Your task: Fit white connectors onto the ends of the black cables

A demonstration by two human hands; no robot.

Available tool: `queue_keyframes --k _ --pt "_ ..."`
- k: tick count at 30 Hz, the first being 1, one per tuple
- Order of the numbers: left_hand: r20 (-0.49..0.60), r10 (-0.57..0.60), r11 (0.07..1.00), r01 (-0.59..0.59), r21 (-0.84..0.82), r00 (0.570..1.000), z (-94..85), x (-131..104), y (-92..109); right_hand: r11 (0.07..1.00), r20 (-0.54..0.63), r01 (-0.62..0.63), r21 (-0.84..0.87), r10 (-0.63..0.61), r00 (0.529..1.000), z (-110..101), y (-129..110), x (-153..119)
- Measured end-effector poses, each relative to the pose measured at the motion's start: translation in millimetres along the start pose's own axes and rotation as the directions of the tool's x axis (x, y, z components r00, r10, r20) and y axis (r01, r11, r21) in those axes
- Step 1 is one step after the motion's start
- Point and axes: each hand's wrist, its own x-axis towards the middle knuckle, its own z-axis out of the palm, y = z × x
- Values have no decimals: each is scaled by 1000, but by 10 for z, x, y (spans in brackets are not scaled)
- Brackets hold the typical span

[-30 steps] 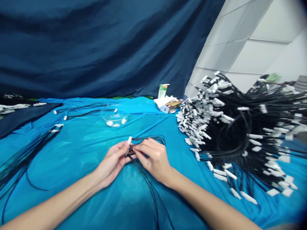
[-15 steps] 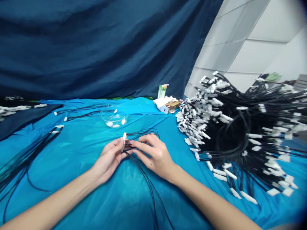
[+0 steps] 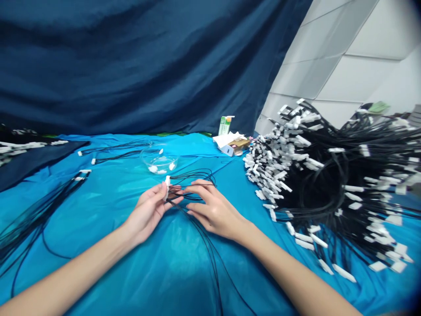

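Shifted left, the white connector (image 3: 167,181) pokes above the left hand (image 3: 148,210)—grip clamped on it—the right hand (image 3: 219,213) open.

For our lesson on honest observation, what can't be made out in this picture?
All in the head view:
- Part of the white connector: behind the left hand's thumb.
- Whether the right hand grips a wire: fingers and thin strands overlap.
- Left wire bundle's far ends: cut off by the left edge.
- Print on the carton: too small.
- Single cables mid-pile: merged in black.
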Motion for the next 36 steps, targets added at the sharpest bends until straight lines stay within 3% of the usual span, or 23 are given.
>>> queue_keyframes --k 4,11,17,23,26,32,34,36 --pt "28 6 1000 -6 10 1000 -26 3 -5 999 -44 12 -32 -13 999 18 3 0" --pt "67 -53 999 53 5 996 -39 -17 -26 994 -242 19 -108 -45 969 65 34 -6" --pt "-27 -75 996 74 -40 997 5 -14 -1 990 -247 18 -136 -52 967 121 53 -22" --pt "-76 -104 993 99 -62 992 34 -30 16 944 -226 240 -225 -291 930 135 -3 21" --pt "-65 -110 992 106 -62 992 44 -36 15 928 -241 287 -239 -343 908 142 -27 31" --pt "-37 -114 993 112 -39 993 48 -41 4 963 -309 210 -171 -255 916 185 -40 27" --pt "-18 -124 992 123 -9 992 40 -40 -10 989 -345 143 -28 -144 927 188 -67 36" --pt "-2 -128 992 128 17 992 30 -37 -27 975 -383 40 218 48 923 169 -112 53"
